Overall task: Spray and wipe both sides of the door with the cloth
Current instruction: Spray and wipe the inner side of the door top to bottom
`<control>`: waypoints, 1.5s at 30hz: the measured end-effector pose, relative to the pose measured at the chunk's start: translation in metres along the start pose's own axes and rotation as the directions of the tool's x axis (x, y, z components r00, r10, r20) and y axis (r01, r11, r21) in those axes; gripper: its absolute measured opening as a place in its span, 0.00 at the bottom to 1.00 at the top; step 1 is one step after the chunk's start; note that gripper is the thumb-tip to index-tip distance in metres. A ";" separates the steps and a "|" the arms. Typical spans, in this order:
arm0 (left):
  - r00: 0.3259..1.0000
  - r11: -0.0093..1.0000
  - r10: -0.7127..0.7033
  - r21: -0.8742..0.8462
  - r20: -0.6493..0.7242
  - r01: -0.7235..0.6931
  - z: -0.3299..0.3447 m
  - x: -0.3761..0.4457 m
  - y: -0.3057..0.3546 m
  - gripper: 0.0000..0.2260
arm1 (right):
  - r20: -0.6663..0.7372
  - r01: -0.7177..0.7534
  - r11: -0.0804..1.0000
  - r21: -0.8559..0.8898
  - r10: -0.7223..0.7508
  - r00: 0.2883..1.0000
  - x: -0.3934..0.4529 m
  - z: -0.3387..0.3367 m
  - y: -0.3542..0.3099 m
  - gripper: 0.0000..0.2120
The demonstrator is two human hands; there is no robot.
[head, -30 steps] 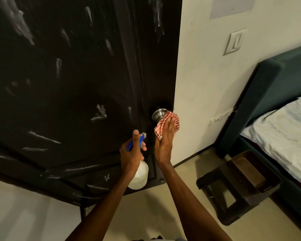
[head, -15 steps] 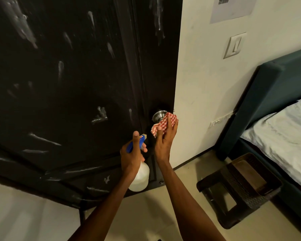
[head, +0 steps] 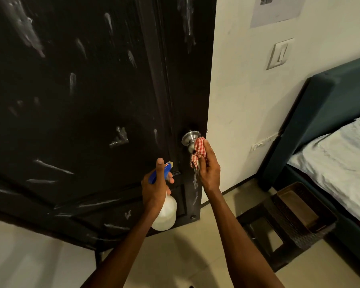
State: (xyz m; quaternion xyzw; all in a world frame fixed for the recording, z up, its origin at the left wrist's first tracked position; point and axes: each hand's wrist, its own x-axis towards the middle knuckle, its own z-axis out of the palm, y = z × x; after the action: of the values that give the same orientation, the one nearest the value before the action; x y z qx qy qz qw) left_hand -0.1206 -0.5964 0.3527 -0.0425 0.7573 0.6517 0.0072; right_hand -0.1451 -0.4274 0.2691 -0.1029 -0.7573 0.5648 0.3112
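The dark door [head: 81, 100] stood streaked with pale smears of spray across its panels and down its edge. The right hand [head: 209, 173] pinched a red-and-white checked cloth [head: 199, 151] against the underside of the metal knob [head: 190, 139], part of the cloth hanging bunched below the fingers. The left hand [head: 155, 188] held a spray bottle [head: 164, 215] by its blue trigger head, thumb upright, nozzle pointed at the door just beside the knob, the white body hanging beneath the palm. To the right, a light switch [head: 280, 54] and a sheet of paper [head: 276, 9] sat on the pale wall [head: 237, 90]. A dark stool [head: 264, 242] carrying a woven tray [head: 303, 208] stood on the floor next to the bed [head: 341, 159].
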 end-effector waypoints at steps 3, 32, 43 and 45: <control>1.000 1.000 -0.002 0.005 0.005 0.002 0.003 -0.001 0.001 0.34 | 0.014 0.001 1.000 -0.026 -0.001 1.000 0.002 -0.002 -0.001 0.25; 0.997 0.998 -0.060 -0.023 0.047 0.061 0.014 0.007 -0.001 0.36 | -0.021 -0.100 0.994 0.048 0.101 0.995 0.014 -0.005 -0.009 0.21; 0.996 0.997 -0.071 -0.004 0.061 0.072 0.023 0.012 -0.003 0.32 | -0.014 0.104 0.970 -0.219 -0.109 0.994 0.017 -0.007 -0.006 0.23; 0.996 0.998 -0.069 -0.002 0.064 0.069 0.025 0.012 -0.004 0.34 | -0.046 -0.041 0.999 -0.016 0.040 0.998 0.017 -0.010 -0.010 0.23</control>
State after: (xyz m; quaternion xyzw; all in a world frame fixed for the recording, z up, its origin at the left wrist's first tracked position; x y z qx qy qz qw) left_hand -0.1338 -0.5730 0.3443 -0.0478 0.7534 0.6536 0.0539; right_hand -0.1505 -0.4141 0.2863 -0.1338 -0.7525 0.5621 0.3159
